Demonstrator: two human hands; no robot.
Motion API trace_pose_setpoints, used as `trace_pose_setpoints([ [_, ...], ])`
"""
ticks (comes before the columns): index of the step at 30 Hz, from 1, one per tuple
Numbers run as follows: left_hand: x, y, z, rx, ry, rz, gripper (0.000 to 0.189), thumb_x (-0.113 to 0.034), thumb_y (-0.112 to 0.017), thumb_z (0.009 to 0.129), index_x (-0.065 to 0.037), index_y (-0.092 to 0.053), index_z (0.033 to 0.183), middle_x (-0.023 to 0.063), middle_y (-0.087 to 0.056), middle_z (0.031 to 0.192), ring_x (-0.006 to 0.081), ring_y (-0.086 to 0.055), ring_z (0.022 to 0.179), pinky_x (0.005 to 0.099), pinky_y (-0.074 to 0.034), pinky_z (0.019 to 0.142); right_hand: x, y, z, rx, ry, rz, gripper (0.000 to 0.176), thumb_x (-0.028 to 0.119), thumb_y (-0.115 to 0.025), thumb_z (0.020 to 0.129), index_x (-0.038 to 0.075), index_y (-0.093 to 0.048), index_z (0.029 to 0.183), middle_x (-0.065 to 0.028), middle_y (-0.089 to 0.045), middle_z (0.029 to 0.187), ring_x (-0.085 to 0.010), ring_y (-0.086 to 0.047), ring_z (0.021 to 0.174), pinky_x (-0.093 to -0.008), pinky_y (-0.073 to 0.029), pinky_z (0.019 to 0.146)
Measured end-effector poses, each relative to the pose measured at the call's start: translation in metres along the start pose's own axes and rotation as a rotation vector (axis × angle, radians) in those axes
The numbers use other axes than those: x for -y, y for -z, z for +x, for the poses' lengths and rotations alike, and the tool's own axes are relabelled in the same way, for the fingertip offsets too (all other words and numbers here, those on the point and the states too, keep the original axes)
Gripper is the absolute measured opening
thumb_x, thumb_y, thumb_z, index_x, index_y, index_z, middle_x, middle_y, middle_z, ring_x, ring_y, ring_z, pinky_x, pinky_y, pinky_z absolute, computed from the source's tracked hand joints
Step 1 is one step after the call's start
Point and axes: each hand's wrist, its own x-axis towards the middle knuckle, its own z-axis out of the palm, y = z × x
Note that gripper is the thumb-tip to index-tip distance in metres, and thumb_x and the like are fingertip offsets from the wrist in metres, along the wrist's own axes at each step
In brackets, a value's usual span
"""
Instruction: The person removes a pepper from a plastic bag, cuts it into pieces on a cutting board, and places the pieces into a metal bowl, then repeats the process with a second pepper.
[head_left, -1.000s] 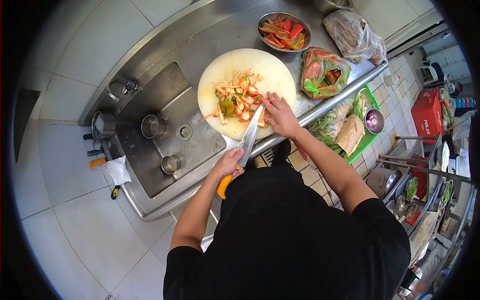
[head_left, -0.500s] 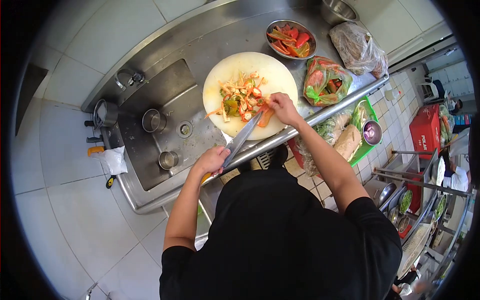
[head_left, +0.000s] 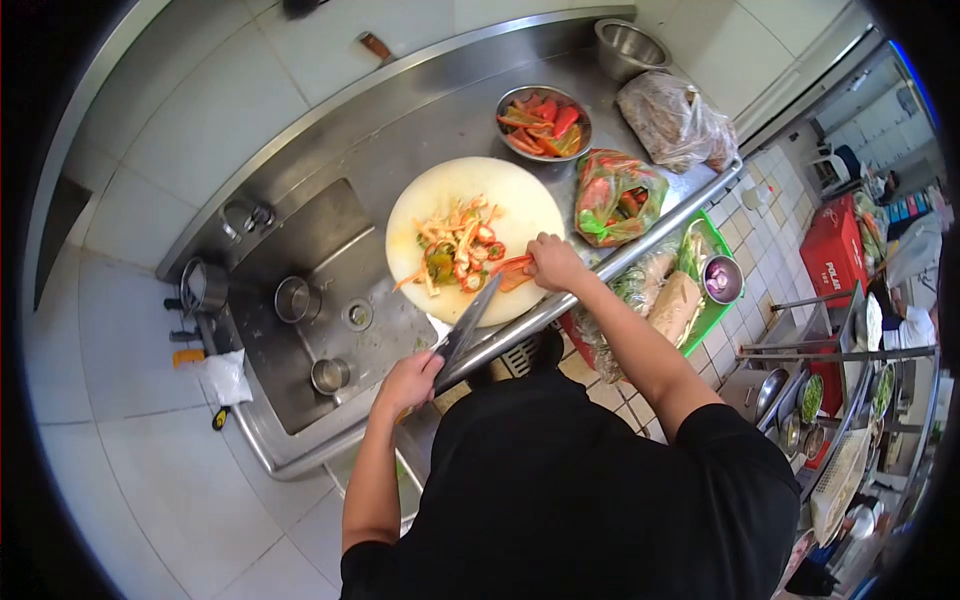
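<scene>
My left hand is closed on the handle of a large knife, whose blade points up and right over the near edge of a round white cutting board. With closed fingers, my right hand holds a red-orange pepper piece at the board's lower right. The knife tip is close to this piece. A pile of cut pepper strips and cores, orange, red and green, lies in the middle of the board.
Behind the board stands a metal bowl of red peppers, with a pepper bag and another plastic bag to its right. Left is a sink with small pots. Below the counter rim, a green crate holds produce.
The view has shifted, so the board and counter appear lower and slightly left. Relative to the board, my left hand with the knife is a little nearer my body; my right hand is slightly farther right.
</scene>
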Motion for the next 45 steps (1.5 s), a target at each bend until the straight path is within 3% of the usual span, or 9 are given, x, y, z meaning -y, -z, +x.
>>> trace_pose_setpoints([
  [5,0.011,-0.007,-0.008,0.060,0.087,-0.233,0.033,-0.035,-0.047,0.104,-0.007,-0.055,0.088,0.0049,-0.059,0.059,0.0125,-0.051,0.040,0.0280,-0.040,0.037,-0.052,0.022,0.006,0.079,-0.133,0.484,0.040,0.034,-0.066,0.089,0.002,-0.063,0.112,-0.0218,-0.067,0.108,-0.0359,-0.065,0.103,-0.0452,-0.051,0.090],
  [10,0.001,-0.024,0.011,0.086,0.027,-0.312,0.032,-0.035,-0.044,0.106,-0.009,-0.055,0.091,0.0042,-0.058,0.059,0.0108,-0.045,0.037,0.0275,-0.038,0.037,-0.097,0.115,0.054,-0.703,-0.367,0.556,0.037,0.033,-0.062,0.090,0.000,-0.068,0.104,-0.0231,-0.069,0.109,-0.0379,-0.066,0.102,-0.0448,-0.052,0.090],
  [16,-0.033,-0.048,0.026,-0.064,-0.059,-0.065,0.029,-0.030,-0.048,0.102,-0.002,-0.054,0.097,0.0122,-0.061,0.064,0.0222,-0.066,0.058,0.0382,-0.051,0.056,-0.200,0.053,0.042,0.117,-0.473,0.054,0.035,0.022,-0.054,0.087,-0.002,-0.070,0.107,-0.0252,-0.065,0.121,-0.0379,-0.061,0.116,-0.0462,-0.049,0.096],
  [19,-0.028,-0.069,0.044,-0.162,-0.217,0.111,0.027,-0.028,-0.048,0.102,-0.003,-0.056,0.106,0.0108,-0.063,0.066,0.0185,-0.063,0.053,0.0358,-0.051,0.054,-0.215,0.009,0.041,-0.065,-0.621,-0.038,0.039,0.021,-0.052,0.089,-0.004,-0.067,0.113,-0.0220,-0.054,0.138,-0.0370,-0.048,0.129,-0.0460,-0.042,0.104],
  [22,-0.048,-0.074,0.047,-0.145,-0.173,0.256,0.031,-0.030,-0.048,0.099,-0.003,-0.055,0.114,0.0234,-0.066,0.083,0.0380,-0.065,0.079,0.0489,-0.050,0.075,-0.207,0.007,0.044,-0.102,-0.759,0.014,0.042,0.022,-0.051,0.090,-0.005,-0.064,0.119,-0.0184,-0.045,0.147,-0.0352,-0.041,0.133,-0.0449,-0.038,0.107],
  [29,-0.063,-0.071,0.041,-0.130,-0.117,0.364,0.031,-0.030,-0.046,0.099,-0.003,-0.052,0.114,0.0315,-0.066,0.093,0.0492,-0.063,0.092,0.0569,-0.048,0.084,-0.210,0.009,0.042,-0.052,-0.753,0.025,0.043,0.024,-0.048,0.092,-0.004,-0.065,0.119,-0.0184,-0.058,0.132,-0.0326,-0.044,0.129,-0.0441,-0.038,0.103],
  [34,-0.082,-0.074,0.033,-0.124,-0.120,0.374,0.030,-0.030,-0.047,0.099,-0.004,-0.052,0.115,0.0307,-0.066,0.093,0.0483,-0.063,0.093,0.0560,-0.048,0.084,-0.209,0.020,0.028,-0.548,-0.496,-0.133,0.041,0.028,-0.059,0.084,-0.002,-0.068,0.112,-0.0230,-0.065,0.119,-0.0395,-0.054,0.119,-0.0483,-0.044,0.100],
  [39,-0.079,-0.078,0.052,-0.097,-0.133,0.391,0.030,-0.029,-0.047,0.100,-0.004,-0.053,0.115,0.0315,-0.065,0.095,0.0487,-0.063,0.094,0.0558,-0.049,0.083,-0.214,0.053,0.014,-0.155,-0.494,0.207,0.053,0.029,-0.067,0.074,-0.001,-0.060,0.117,-0.0264,-0.068,0.102,-0.0424,-0.065,0.100,-0.0474,-0.052,0.087],
  [45,-0.051,-0.052,0.076,-0.175,-0.058,0.359,0.033,-0.030,-0.044,0.100,-0.002,-0.053,0.113,0.0311,-0.065,0.105,0.0467,-0.062,0.101,0.0545,-0.048,0.089,-0.182,0.019,-0.059,-0.616,-0.109,0.583,0.036,-0.005,-0.060,0.072,0.003,-0.061,0.107,-0.0183,-0.066,0.107,-0.0402,-0.062,0.104,-0.0444,-0.049,0.091],
])
